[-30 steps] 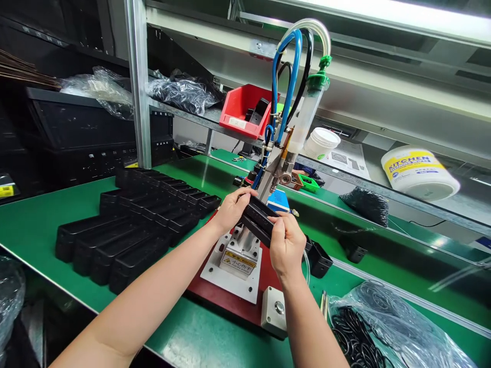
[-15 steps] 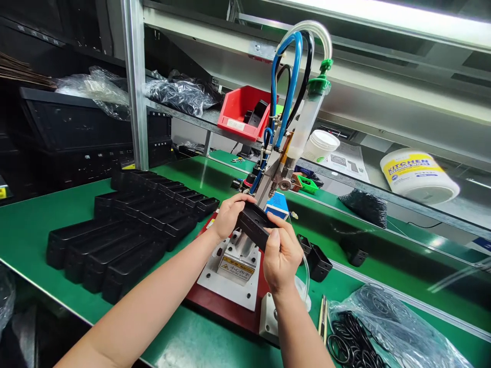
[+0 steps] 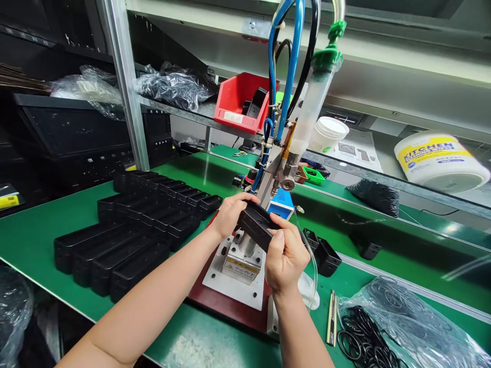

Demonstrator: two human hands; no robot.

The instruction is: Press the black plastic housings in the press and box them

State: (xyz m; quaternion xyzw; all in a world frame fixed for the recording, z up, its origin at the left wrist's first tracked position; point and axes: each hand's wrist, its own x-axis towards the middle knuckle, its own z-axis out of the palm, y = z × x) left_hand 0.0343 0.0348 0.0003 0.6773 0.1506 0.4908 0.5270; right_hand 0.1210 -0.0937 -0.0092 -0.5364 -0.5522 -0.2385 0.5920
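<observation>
Between both hands, a black rectangular plastic housing point(image 3: 256, 225) is held tilted in front of a dispensing machine point(image 3: 264, 189). My left hand point(image 3: 230, 217) grips its far left end, fingers curled over the top edge. My right hand point(image 3: 286, 255) is closed on the near right end, thumb and fingers pinching the side. Above the housing rises the machine's clear syringe point(image 3: 312, 112) with a green cap. Beneath it is the machine's base with a yellow warning label point(image 3: 241, 268). Part of the housing is hidden by my fingers.
Rows of black housings point(image 3: 134, 230) cover the bench at left. At right lie black rubber rings point(image 3: 362, 332), a clear plastic bag point(image 3: 414, 317), tweezers point(image 3: 332, 317) and another black housing point(image 3: 327, 258). A red bin point(image 3: 241, 102) and a white tub point(image 3: 441, 163) stand on the shelf.
The camera view has shifted slightly, so the surroundings appear displaced. Both hands keep their hold on the housing, which has turned a little.
</observation>
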